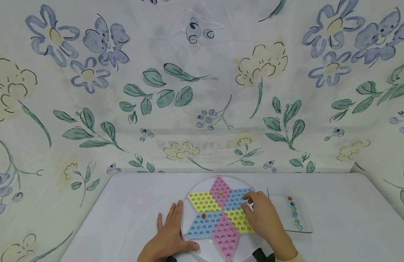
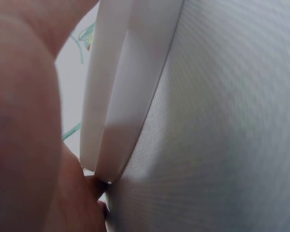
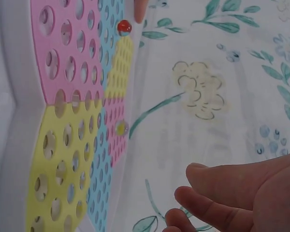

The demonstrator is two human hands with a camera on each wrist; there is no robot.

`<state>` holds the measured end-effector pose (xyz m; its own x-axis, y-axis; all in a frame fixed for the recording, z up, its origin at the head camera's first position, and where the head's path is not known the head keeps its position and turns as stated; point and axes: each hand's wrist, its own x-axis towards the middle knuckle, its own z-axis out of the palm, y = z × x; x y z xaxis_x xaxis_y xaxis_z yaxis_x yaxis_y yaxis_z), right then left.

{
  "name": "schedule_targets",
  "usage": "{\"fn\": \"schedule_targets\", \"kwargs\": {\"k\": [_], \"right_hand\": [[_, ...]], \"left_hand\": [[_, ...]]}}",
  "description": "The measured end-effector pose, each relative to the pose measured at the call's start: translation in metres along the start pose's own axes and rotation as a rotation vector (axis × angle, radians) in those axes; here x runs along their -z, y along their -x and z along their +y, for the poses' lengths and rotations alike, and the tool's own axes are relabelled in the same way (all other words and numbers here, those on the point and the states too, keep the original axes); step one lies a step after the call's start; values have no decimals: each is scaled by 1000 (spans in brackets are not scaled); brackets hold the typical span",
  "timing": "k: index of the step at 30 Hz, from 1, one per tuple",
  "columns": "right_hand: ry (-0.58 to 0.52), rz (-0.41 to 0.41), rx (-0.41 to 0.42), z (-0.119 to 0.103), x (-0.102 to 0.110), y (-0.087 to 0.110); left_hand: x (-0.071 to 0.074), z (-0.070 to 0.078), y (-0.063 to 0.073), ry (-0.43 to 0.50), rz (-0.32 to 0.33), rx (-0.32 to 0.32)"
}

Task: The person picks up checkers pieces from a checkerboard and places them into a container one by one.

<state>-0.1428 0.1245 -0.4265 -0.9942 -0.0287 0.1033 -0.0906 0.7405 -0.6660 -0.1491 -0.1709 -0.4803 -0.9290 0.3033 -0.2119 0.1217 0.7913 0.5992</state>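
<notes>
A round white Chinese checkers board (image 1: 202, 246) with a pink, yellow and blue star of holes lies on the table. My left hand (image 1: 167, 233) rests at its left edge, fingers straight and thumb over the rim. Over the blue and yellow points on the board's right side hovers my right hand (image 1: 264, 218), thumb and fingers loosely bent and apart. Nothing shows between those fingers (image 3: 203, 205) in the right wrist view. A red marble (image 1: 204, 216) sits in the left blue point, and a yellow-green marble (image 1: 220, 191) in the far pink point.
Just right of the board, a clear tray (image 1: 305, 218) holds several marbles (image 1: 294, 214) in a row. The white table (image 1: 346, 214) ends at a flower-patterned cloth (image 1: 221, 91) hanging behind and at the sides.
</notes>
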Motion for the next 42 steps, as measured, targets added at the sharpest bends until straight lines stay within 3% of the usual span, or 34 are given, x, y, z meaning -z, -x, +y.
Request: {"fn": "schedule_targets", "kwargs": {"k": [18,42], "right_hand": [[19,-34,104,-24,-25,0],[8,-76,177,-43,-58,-5]], "left_hand": [[2,5,-1,-15,19,-12],[0,2,2,-6,19,-25]]}}
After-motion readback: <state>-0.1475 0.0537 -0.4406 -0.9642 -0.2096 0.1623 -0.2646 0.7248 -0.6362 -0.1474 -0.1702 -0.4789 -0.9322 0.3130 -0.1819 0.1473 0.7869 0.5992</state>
